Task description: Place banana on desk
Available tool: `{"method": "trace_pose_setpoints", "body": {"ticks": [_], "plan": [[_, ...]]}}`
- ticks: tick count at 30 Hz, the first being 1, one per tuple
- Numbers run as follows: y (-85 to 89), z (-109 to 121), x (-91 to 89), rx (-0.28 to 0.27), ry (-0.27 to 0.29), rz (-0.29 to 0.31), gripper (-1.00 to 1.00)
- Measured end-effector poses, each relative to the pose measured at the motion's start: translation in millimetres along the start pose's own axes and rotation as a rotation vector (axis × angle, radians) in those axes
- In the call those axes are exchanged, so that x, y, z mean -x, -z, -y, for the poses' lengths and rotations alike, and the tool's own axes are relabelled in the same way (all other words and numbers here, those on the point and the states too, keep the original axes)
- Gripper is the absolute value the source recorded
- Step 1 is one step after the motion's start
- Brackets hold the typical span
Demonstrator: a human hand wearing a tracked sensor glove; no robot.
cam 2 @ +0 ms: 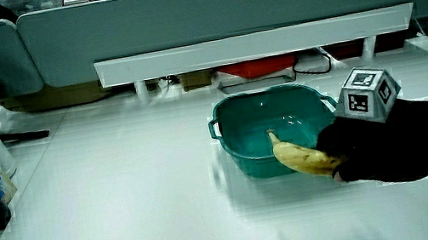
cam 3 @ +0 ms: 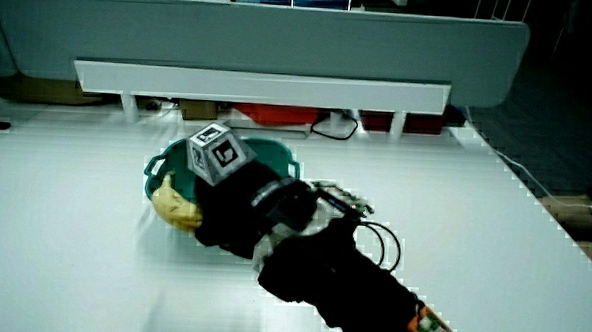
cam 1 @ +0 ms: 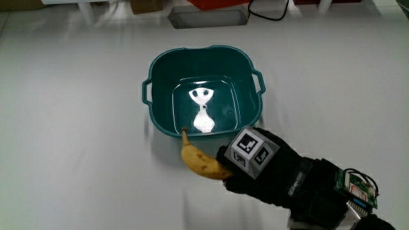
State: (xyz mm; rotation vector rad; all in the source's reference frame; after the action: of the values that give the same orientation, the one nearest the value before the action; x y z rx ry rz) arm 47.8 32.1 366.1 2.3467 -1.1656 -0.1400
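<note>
Banana held just outside the teal basin

The hand [cam 1: 255,167] is clamped on the banana [cam 1: 199,160], beside the basin's [cam 1: 161,83] rim nearer the person, over the white bench [cam 1: 77,140].

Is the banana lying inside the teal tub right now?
No, the hand grips the banana just outside the tub's near wall.

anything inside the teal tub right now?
Nothing shows inside the teal tub: its floor is bare with light glare in the main view. The banana is outside, by the tub's wall nearer the person, gripped by the hand. In a side view the hand hides part of the tub.
</note>
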Motion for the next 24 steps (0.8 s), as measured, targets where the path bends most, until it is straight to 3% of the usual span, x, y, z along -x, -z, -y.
{"method": "trace_pose_setpoints", "body": {"ticks": [4,16,24], "plan": [[8.2,2,8.5,0.005,-0.027,-0.01,0.0],[50.6,-12,38.6,0.113,-0.093,-0.035,0.0],[68.5,-18,45.2,0.155,-0.103,-0.047,0.0]]}}
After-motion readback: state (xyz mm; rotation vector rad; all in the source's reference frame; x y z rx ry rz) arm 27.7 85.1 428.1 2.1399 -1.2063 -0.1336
